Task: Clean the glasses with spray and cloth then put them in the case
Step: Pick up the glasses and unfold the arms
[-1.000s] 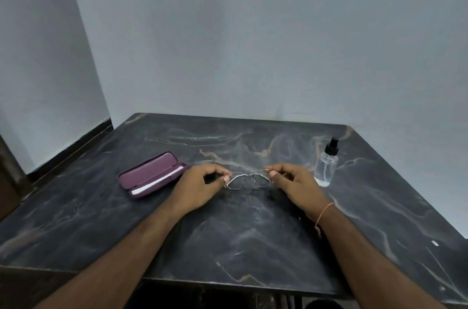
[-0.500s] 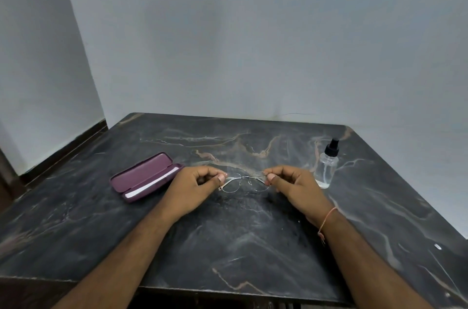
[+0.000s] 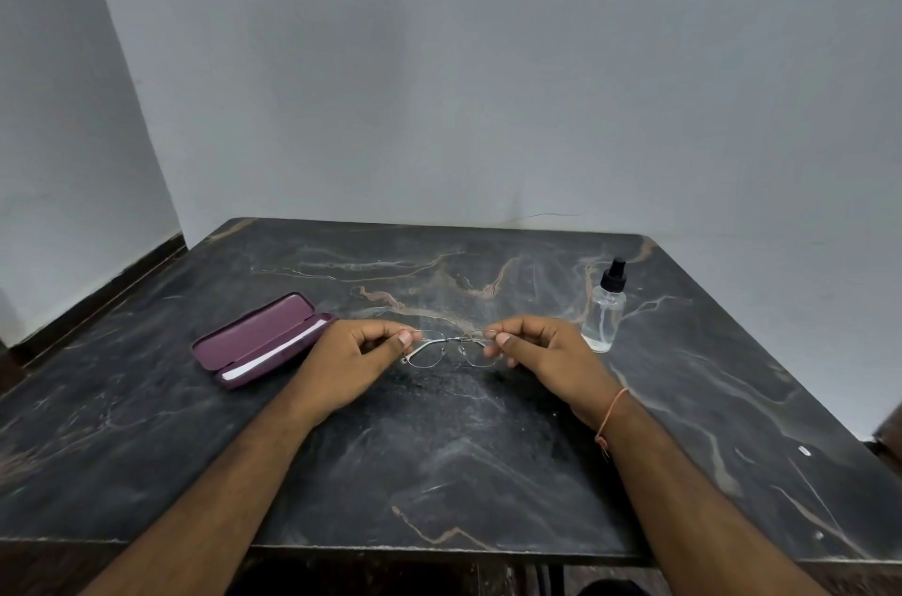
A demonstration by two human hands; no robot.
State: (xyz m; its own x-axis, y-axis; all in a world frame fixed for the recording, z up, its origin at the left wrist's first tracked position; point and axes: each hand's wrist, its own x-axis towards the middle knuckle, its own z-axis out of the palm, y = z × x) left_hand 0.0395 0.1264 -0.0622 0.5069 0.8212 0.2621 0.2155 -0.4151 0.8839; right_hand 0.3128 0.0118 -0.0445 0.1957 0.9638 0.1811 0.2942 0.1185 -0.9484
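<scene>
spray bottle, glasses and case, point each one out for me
spray bottle (image 3: 604,317), head view, on its clear body.
glasses (image 3: 451,341), head view, on the bridge between the lenses.
case (image 3: 254,335), head view, on the inside of its open lid.

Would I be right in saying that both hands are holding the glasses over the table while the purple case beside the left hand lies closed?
Not quite: the head view shows the case lying open. The rest holds: the left hand and right hand both hold the glasses over the table.

Maroon case (image 3: 263,340); black veined table (image 3: 439,449); clear black-capped bottle (image 3: 604,312).
</scene>
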